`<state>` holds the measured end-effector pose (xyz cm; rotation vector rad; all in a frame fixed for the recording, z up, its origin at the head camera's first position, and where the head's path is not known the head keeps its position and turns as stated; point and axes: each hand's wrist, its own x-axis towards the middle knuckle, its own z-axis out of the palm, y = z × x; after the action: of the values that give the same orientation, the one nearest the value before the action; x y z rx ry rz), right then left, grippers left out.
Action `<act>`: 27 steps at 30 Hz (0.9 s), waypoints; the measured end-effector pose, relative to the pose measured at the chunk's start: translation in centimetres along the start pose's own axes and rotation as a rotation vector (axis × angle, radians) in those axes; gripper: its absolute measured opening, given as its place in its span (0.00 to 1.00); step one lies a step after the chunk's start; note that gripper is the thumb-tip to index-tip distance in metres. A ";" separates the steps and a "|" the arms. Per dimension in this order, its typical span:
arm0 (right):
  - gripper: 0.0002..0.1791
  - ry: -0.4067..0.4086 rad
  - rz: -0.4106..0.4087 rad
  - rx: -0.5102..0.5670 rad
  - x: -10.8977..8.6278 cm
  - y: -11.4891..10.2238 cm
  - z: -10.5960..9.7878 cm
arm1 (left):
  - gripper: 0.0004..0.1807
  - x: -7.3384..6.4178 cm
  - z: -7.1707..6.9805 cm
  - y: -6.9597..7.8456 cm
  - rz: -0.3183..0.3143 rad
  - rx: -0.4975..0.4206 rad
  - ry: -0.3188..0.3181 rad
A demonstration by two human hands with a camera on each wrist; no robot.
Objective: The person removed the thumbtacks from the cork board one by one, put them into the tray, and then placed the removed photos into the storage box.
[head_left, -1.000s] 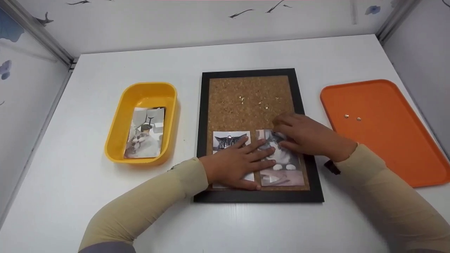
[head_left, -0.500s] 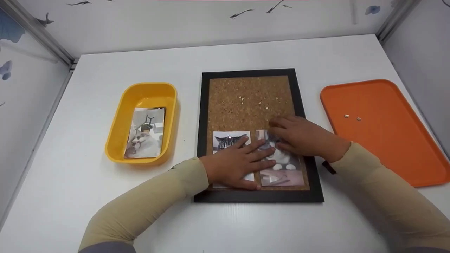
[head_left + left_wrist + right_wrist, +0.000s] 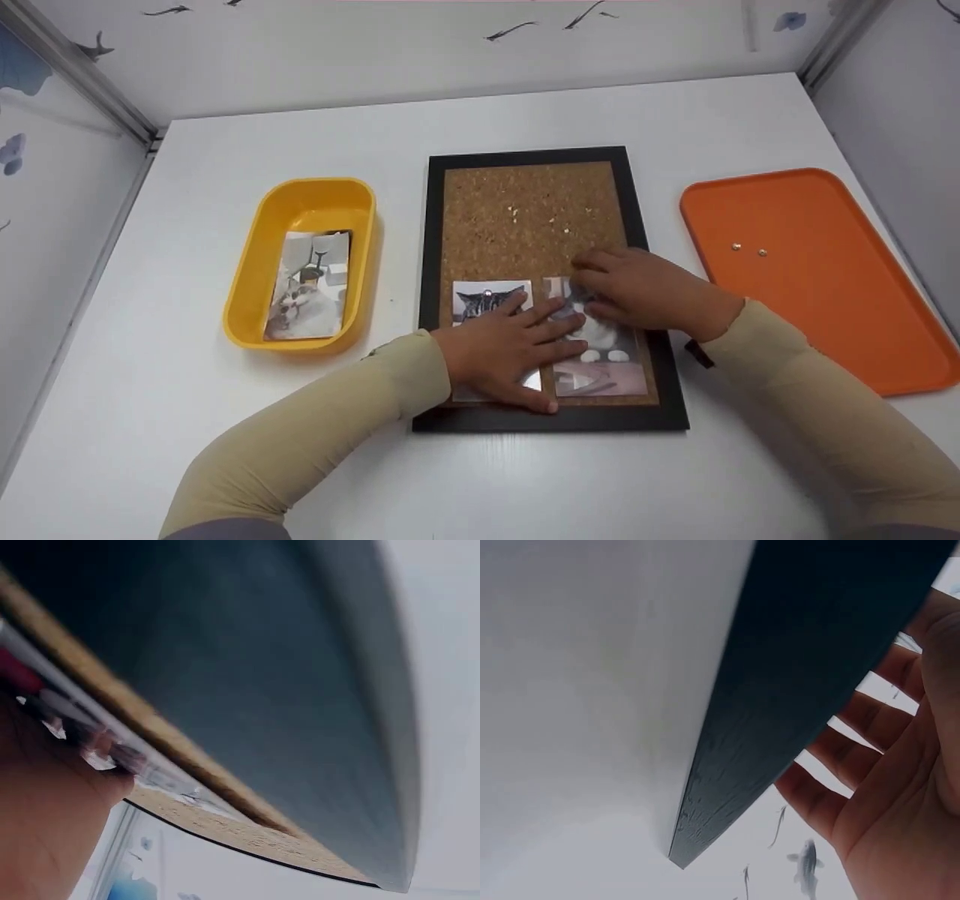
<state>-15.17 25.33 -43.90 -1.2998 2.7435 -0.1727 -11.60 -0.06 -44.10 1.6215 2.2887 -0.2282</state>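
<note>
My left hand (image 3: 506, 349) lies flat with spread fingers over two cat photos on a black-framed cork board (image 3: 525, 191). Its palm covers much of the left photo (image 3: 472, 294), which bears a small shiny pin (image 3: 487, 293) near its top. The fingertips reach onto the right photo (image 3: 600, 379). My right hand (image 3: 645, 289) rests at that photo's upper part, fingers bent and thumb lower down. In the right wrist view, the board's black edge (image 3: 735, 742) hides the fingertips of this hand (image 3: 892, 817); I cannot tell whether they pinch anything.
To the left stands a yellow tub (image 3: 244, 300) with cat photos inside. An orange tray (image 3: 825, 300) lies at the right, carrying two small pins (image 3: 736, 247). Walls border the white table (image 3: 300, 142) behind and at both sides.
My right hand has shifted slightly left over the right photo's top during the last second. The left hand stays almost in place, and the photos keep their positions.
</note>
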 end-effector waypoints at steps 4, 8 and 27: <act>0.21 0.012 -0.012 -0.011 0.2 0.1 0.0 | 0.51 0.1 -0.5 0.5 -0.019 -0.031 0.004; 0.20 0.026 -0.024 -0.007 0.2 0.2 0.0 | 0.52 0.3 -0.8 0.8 -0.033 -0.029 0.003; 0.09 0.133 0.024 0.220 1.1 1.1 0.4 | 0.53 0.2 -0.9 1.1 -0.047 -0.025 0.016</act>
<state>-16.63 25.09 -44.50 -1.2380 2.7481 -0.5610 -10.82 0.76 -43.29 1.5635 2.3342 -0.1975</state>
